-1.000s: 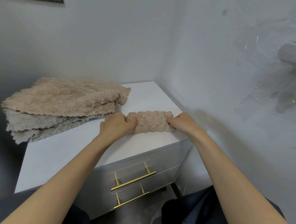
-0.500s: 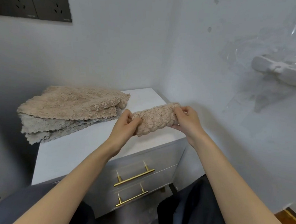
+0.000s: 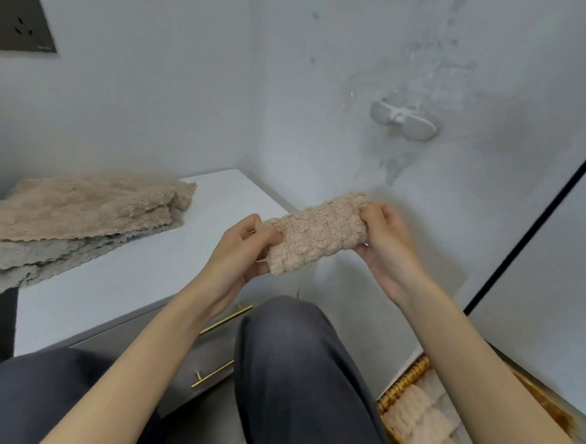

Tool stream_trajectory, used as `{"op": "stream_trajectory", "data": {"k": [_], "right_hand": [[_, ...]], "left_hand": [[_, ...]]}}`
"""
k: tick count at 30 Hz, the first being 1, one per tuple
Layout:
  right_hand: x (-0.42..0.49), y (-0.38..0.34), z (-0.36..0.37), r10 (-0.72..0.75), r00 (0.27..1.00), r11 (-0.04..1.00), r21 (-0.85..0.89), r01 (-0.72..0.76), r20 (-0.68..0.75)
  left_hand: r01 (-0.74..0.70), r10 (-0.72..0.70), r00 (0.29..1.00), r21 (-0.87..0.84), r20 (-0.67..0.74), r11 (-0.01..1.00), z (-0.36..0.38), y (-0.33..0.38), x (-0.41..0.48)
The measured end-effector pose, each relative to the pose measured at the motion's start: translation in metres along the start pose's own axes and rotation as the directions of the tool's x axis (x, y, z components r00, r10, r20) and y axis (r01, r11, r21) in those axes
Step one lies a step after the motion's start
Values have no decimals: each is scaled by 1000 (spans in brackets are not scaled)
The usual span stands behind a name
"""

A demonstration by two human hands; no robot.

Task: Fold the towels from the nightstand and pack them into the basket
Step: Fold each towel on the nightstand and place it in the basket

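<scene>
A small beige towel [image 3: 318, 232], folded into a thick roll, is held in the air past the right edge of the white nightstand [image 3: 137, 274]. My left hand [image 3: 245, 249] grips its near left end and my right hand [image 3: 386, 241] grips its far right end. A stack of unfolded beige and grey towels [image 3: 75, 222] lies on the nightstand's left part, overhanging its left edge. The woven basket [image 3: 403, 383] stands on the floor at the lower right, partly hidden by my right forearm, with folded pale towels [image 3: 420, 421] inside.
The nightstand sits in a corner between two grey walls, its drawers with gold handles [image 3: 225, 320] facing me. My knees in dark trousers [image 3: 296, 366] are between nightstand and basket. A white wall fitting [image 3: 404, 120] hangs on the right wall; a dark socket panel [image 3: 19, 19] is upper left.
Both hands lifted the rolled towel off the nightstand top and carried it right, past the nightstand's edge. The view swung right and down, bringing the basket into sight.
</scene>
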State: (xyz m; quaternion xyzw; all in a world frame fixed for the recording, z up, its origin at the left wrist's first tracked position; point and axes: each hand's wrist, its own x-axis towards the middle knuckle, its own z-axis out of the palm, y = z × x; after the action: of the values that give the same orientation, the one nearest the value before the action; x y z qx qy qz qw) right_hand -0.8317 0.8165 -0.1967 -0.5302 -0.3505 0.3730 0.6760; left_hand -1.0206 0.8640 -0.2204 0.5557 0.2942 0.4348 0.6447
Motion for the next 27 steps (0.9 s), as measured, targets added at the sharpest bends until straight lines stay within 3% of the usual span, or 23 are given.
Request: {"op": "stream_trajectory", "data": {"k": [5,9,14,21,27], "right_hand": [[-30,-7,-45,-8,997,998,-58,4,-72],[-52,-8,-86,-38,990,995,-92,26,-133],[-76,2,-138,-30,982,998,43,39,-189],[-98,34,-202,133,944,937,349,-20,-301],[-119,81,-247,376,899,850,471,-237,-225]], "left_hand": [[82,-84,985,15,152,996,34,-4,-13],[169,-199,925,118,324,978,61,-11,-25],[243,-332,845,252,420,937,106,-27,-36],[388,-521,777,382,353,839,183,-83,-32],[563,-655,683,339,322,754,224,-144,-35]]}}
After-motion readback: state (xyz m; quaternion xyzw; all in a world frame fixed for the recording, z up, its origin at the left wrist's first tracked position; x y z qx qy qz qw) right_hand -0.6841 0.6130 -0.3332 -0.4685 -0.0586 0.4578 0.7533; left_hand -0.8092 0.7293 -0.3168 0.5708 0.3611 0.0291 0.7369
